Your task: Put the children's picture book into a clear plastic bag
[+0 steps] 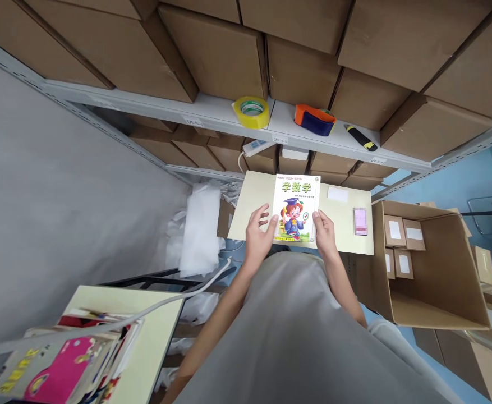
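Left fingers point(259, 214) spread at left edge of book point(296, 207); right fingers point(326, 223) at right edge; yellow tape point(262, 116) on shelf point(283, 119).

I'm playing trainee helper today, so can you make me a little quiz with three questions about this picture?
1. True or false: the booklet is between the left hand and the right hand.

2. Which thing sits on the shelf just left of the orange-and-blue thing?
A) a teapot
B) a yellow tape roll
C) a shoe

3. Fill the gap: the big open carton at the right has smaller ____ inside.

Key: 1. True. 2. B. 3. Boxes.
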A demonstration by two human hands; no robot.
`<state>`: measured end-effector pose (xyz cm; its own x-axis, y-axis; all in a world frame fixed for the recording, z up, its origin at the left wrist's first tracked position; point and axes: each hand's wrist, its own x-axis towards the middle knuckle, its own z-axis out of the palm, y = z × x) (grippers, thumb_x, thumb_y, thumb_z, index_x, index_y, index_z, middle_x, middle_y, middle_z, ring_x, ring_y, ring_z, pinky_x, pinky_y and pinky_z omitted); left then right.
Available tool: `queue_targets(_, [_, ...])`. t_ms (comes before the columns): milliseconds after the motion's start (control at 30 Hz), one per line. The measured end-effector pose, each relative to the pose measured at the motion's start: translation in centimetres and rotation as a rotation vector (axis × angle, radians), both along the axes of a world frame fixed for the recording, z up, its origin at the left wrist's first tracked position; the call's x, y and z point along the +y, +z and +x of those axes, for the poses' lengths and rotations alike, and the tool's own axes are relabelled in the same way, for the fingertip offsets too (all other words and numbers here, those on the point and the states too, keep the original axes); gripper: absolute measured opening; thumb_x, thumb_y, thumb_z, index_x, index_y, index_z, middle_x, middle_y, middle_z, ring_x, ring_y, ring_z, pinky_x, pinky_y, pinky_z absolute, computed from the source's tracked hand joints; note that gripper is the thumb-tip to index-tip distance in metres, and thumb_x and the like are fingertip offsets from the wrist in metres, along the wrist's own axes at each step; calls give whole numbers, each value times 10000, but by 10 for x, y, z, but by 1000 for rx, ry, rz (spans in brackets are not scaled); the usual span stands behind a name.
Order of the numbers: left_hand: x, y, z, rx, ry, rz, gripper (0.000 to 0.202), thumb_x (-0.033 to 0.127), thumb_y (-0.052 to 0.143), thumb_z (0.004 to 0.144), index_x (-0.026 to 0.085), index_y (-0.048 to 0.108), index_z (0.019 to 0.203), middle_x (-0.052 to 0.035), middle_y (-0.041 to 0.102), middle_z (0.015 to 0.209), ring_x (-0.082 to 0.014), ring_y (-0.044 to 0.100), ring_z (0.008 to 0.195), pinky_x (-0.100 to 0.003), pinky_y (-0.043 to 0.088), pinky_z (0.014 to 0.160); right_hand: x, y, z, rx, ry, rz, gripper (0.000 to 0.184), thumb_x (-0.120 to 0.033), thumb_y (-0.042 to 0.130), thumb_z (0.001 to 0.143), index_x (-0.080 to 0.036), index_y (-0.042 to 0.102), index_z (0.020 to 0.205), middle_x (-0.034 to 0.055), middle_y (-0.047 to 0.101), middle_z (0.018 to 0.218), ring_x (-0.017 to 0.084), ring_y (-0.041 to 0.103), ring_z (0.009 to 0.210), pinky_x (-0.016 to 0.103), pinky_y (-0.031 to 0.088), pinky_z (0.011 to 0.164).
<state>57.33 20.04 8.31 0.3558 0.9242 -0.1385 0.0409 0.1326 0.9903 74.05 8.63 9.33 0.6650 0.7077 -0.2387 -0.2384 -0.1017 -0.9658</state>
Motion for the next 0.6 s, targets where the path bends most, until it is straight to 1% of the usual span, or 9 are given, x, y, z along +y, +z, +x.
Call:
queue_targets(33, [6,-4,-4,-27,-15,-99,656,618,1002,814,205,865,1305,-182,811,1420,-372,767,1287,-485,638,1110,-1,0,0,15,9,8,744,-911,745,891,-236,827,1194,103,883,1051,387,826,1122,463,702,891])
queue_targets(133, [15,-10,-12,-159,-175,-398,729,695,1046,711,154,885,1174,-165,879,1136,-389,831,1123,-493,689,998,-2,0,-3,39,21,45,733,-900,771,885,-236,835,1187,111,893,1094,399,829,1161,475,710,911])
queue_targets(200, [13,-10,-12,-214,-214,-473,748,703,1067,671,143,890,1135,-149,885,1043,-397,848,1075,-505,709,960,0,-3,-3,36,35,51,714,-886,771,895,-234,839,1179,111,896,1113,404,829,1182,481,714,920])
queue_targets(267, [9,-8,-9,-231,-183,-470,746,694,1081,652,142,894,1117,-143,889,1022,-391,858,1053,-503,720,946,3,-8,-2,23,34,29,719,-884,755,904,-230,843,1191,115,898,1132,408,827,1204,489,717,928])
queue_targets(333, [6,-6,-7,-233,-142,-451,737,688,1088,641,148,896,1105,-142,893,1036,-387,861,1057,-499,727,940,5,-12,2,0,-5,-6,732,-862,776,889,-225,842,1242,131,898,1194,407,819,1244,504,715,964])
queue_targets(400, [6,-5,-5,-229,-102,-422,735,687,1093,627,156,898,1097,-138,895,1046,-392,858,1078,-498,728,931,5,-14,7,-59,-85,-20,739,-808,822,869,-220,831,1315,158,874,1339,396,795,1330,529,692,1065])
queue_targets(500, [9,-5,-5,-205,-39,-341,728,695,1092,619,163,901,1078,-130,895,1040,-395,848,1104,-488,725,929,4,-12,10,-202,-184,4,663,-726,812,926,-233,828,1369,167,793,1545,361,723,1487,556,579,1274])
queue_targets(533, [10,-5,-5,-192,-19,-307,723,703,1085,628,163,904,1074,-128,895,1040,-389,847,1097,-482,724,929,4,-10,8,-227,-180,17,625,-714,795,953,-240,839,1358,160,789,1555,354,718,1499,555,555,1304])
queue_targets(600, [10,-5,-4,-159,7,-234,717,721,1061,661,159,912,1081,-126,898,1060,-372,850,1065,-470,725,930,5,-8,1,-198,-103,37,600,-717,797,967,-243,857,1329,156,815,1512,359,757,1452,554,572,1295])
